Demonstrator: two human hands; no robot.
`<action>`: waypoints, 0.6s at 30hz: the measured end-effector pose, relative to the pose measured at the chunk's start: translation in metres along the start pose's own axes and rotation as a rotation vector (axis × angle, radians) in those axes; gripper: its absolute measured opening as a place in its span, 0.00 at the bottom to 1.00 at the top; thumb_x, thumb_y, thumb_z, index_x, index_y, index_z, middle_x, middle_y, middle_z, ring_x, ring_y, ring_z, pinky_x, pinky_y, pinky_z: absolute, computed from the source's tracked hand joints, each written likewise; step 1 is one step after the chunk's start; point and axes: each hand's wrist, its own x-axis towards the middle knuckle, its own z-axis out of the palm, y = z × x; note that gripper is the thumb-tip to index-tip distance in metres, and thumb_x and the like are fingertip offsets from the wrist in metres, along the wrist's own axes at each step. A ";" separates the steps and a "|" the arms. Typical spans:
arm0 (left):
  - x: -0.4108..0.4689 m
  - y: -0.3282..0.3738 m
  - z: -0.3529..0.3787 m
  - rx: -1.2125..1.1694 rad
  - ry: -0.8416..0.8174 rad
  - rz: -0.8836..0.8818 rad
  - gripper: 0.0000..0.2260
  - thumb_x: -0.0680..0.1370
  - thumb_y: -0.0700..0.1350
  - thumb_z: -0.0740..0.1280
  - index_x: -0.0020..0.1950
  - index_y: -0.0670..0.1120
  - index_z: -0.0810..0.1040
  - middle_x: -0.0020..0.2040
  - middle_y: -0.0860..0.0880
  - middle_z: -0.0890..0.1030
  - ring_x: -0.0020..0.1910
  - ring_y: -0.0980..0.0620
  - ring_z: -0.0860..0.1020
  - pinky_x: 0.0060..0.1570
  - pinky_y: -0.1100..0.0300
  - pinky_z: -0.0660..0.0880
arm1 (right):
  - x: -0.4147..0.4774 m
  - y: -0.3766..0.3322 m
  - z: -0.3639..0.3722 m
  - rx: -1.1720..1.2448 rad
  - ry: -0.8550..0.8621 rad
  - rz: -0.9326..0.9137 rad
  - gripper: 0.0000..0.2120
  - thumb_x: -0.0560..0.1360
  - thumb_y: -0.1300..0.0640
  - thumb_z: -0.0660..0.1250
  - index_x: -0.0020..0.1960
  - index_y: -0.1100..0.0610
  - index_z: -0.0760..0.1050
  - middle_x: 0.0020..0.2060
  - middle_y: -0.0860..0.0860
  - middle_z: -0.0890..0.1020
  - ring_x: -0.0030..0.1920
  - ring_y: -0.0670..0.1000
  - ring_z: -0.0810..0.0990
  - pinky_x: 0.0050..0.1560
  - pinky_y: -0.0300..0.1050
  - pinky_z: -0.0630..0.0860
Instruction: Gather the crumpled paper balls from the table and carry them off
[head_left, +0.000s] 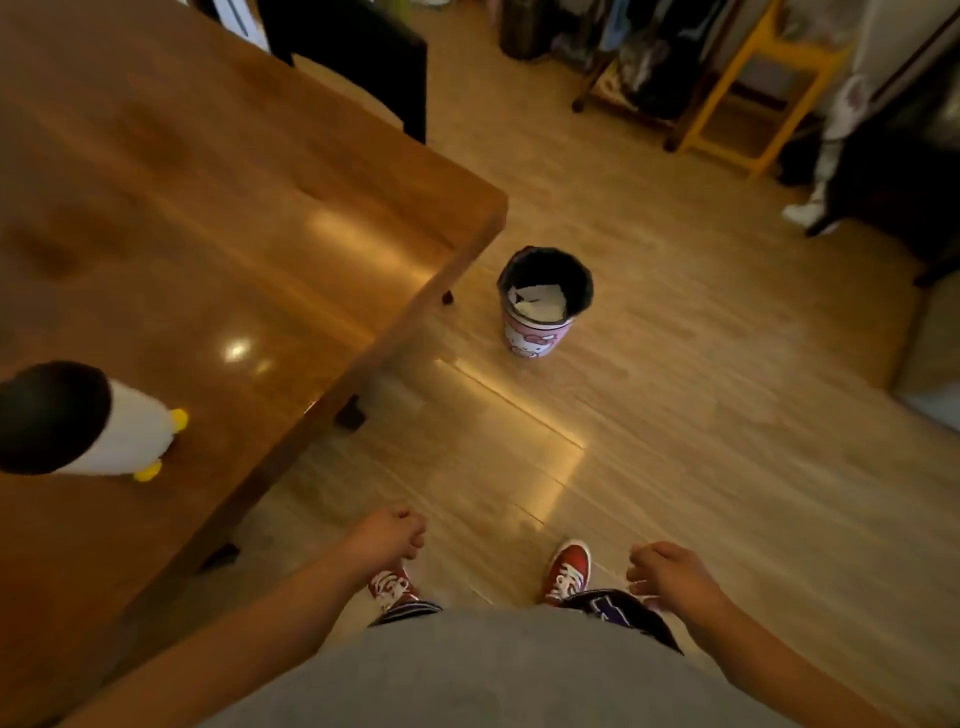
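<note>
The wooden worktop (197, 234) fills the left half of the frame, glossy, with lamp glare on it. No paper balls lie on the part that shows. At the left edge, low on the worktop, a stuffed penguin (88, 421) lies on its side, black head to the left, white belly, 2 yellow feet. A dark chair (358, 57) stands at the top, just behind the worktop's far edge.

At the lower centre the person's left hand (389, 535) hangs over the floor just beside the worktop's near edge, fingers curled into a loose fist; whether its grip holds anything cannot be told. Below it show 2 red shoes (569, 569) with white laces and a grey shirt (467, 675).

In the middle of the frame a small bin (540, 306) stands on the wooden floor (701, 389), near the worktop's corner. It has a black liner and a pink and white cartoon print on its side; no writing can be read. Inside lies white crumpled paper (537, 301), blurred.

At the lower right the right hand (670, 574) hovers over the floor, fingers bent inward, loosely half closed, nothing seen in its grip. At the upper right stands a yellow stool (769, 78) beside hanging clothes.
</note>
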 end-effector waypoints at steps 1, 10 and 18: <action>0.004 0.011 0.018 0.020 0.004 0.009 0.07 0.79 0.40 0.62 0.42 0.43 0.75 0.36 0.45 0.76 0.32 0.51 0.72 0.27 0.65 0.70 | 0.006 0.008 -0.019 0.014 0.002 0.013 0.10 0.79 0.57 0.63 0.48 0.64 0.77 0.39 0.60 0.81 0.35 0.56 0.79 0.36 0.45 0.74; 0.019 0.105 0.110 0.423 -0.066 0.243 0.11 0.78 0.49 0.62 0.40 0.46 0.77 0.39 0.45 0.80 0.39 0.52 0.77 0.41 0.56 0.73 | 0.050 0.020 -0.129 0.144 0.024 0.065 0.09 0.78 0.57 0.65 0.47 0.63 0.77 0.37 0.59 0.81 0.35 0.56 0.78 0.37 0.45 0.73; 0.082 0.174 0.093 0.518 -0.039 0.121 0.12 0.79 0.51 0.61 0.46 0.44 0.78 0.43 0.44 0.82 0.40 0.49 0.77 0.40 0.57 0.73 | 0.128 -0.084 -0.175 0.151 0.024 0.016 0.08 0.77 0.55 0.66 0.47 0.61 0.77 0.36 0.57 0.81 0.32 0.53 0.79 0.32 0.41 0.73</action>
